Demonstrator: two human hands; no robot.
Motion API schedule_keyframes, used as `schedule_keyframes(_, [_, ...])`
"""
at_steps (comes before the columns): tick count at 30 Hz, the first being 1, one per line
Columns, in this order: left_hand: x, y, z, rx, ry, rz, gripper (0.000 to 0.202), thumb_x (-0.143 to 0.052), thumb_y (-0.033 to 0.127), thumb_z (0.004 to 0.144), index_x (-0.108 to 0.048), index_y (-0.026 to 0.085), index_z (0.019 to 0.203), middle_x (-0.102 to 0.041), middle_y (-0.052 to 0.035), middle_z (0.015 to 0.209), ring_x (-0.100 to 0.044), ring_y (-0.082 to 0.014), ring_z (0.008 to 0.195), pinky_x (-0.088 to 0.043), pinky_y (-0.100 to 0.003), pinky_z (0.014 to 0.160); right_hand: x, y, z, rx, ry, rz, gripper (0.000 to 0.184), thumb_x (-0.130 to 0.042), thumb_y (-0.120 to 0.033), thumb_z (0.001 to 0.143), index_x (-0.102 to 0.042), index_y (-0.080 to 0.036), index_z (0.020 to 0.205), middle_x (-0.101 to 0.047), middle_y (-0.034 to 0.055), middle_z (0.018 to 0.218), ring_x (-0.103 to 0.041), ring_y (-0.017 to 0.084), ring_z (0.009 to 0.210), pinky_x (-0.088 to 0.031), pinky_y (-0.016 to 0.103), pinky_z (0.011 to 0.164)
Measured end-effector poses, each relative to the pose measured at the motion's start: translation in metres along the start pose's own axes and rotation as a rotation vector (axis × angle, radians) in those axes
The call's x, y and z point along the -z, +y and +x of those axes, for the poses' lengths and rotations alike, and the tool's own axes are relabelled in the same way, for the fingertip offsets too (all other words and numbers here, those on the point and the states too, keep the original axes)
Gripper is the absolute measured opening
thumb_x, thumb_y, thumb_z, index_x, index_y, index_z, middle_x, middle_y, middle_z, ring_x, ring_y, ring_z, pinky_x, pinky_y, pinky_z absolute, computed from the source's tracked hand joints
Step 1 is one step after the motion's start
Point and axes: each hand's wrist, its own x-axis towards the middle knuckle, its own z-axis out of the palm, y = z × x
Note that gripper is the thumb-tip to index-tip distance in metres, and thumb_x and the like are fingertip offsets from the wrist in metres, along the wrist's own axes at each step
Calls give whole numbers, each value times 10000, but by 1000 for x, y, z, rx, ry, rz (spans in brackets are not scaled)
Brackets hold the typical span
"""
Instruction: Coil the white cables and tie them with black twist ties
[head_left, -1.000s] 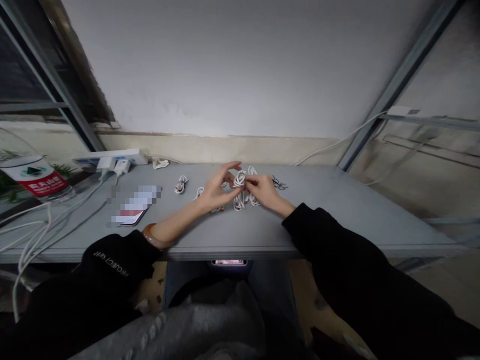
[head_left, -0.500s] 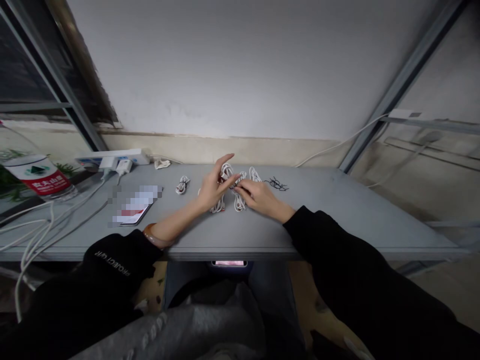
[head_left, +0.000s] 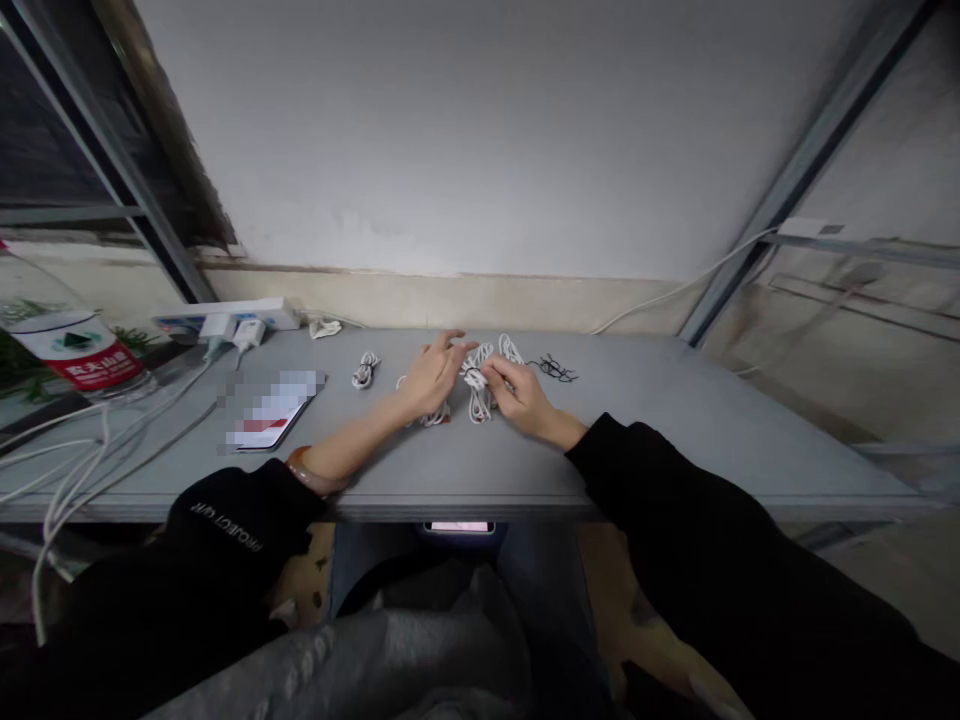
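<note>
Several coiled white cables (head_left: pixel 480 392) lie in a small heap at the middle of the grey table (head_left: pixel 675 420). My left hand (head_left: pixel 429 376) rests low over the heap's left side, fingers stretched toward the cables and touching them. My right hand (head_left: pixel 519 392) sits on the heap's right side with fingers curled, pinching a white coil. One more white coil (head_left: pixel 364 369) lies alone to the left. A few black twist ties (head_left: pixel 555 368) lie just right of my right hand.
A phone (head_left: pixel 266 413) lies on the table's left part. Behind it a white power strip (head_left: pixel 225 318) with chargers feeds cables off the left edge. A labelled plastic bottle (head_left: pixel 67 350) stands far left. A wall runs along the table's back.
Both hands have come down from holding a coil slightly raised to resting on the heap. My left hand's fingers have lowered and flattened toward the cables.
</note>
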Motion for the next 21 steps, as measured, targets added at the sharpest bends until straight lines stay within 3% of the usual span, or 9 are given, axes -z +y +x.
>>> schedule_keyframes(4, [-4, -2, 1, -34, -3, 61, 461, -313, 305, 969, -479, 125, 1359, -516, -168, 1398, -498, -266, 1291, -394, -437, 1074, -2, 7, 2, -23, 177, 72, 375, -363, -514, 989, -436, -233, 752, -414, -33, 629, -393, 130, 554, -340, 289, 564])
schedule_keyframes(8, [-8, -1, 1, -159, -43, -95, 473, -512, 290, 864, -499, 136, 1311, -611, -150, 1282, -572, -252, 1167, -431, -401, 1020, -2, 13, 3, -70, 280, 38, 394, -356, -541, 983, -442, -235, 751, -409, -36, 608, -394, 134, 554, -335, 291, 560])
schedule_keyframes(11, [-7, 5, 1, -140, -60, -233, 291, -503, 386, 899, -596, 165, 1062, -684, -84, 1017, -618, -204, 950, -473, -344, 885, -1, 14, 2, -95, 308, -44, 402, -341, -547, 984, -431, -237, 744, -400, -39, 592, -400, 135, 551, -332, 292, 562])
schedule_keyframes(14, [-6, 10, 1, -77, -90, -285, 304, -434, 430, 935, -563, 179, 823, -627, -31, 798, -567, -163, 771, -460, -300, 750, -1, 14, 2, -107, 304, -146, 400, -327, -533, 986, -397, -238, 725, -396, -38, 588, -397, 133, 546, -316, 292, 562])
schedule_keyframes(21, [-9, 15, 0, 21, -146, -448, 345, -358, 424, 951, -483, 200, 720, -589, -16, 674, -544, -160, 710, -453, -300, 734, -6, 22, 1, -135, 271, -264, 342, -332, -448, 994, -395, -236, 733, -421, -35, 597, -390, 126, 533, -283, 283, 553])
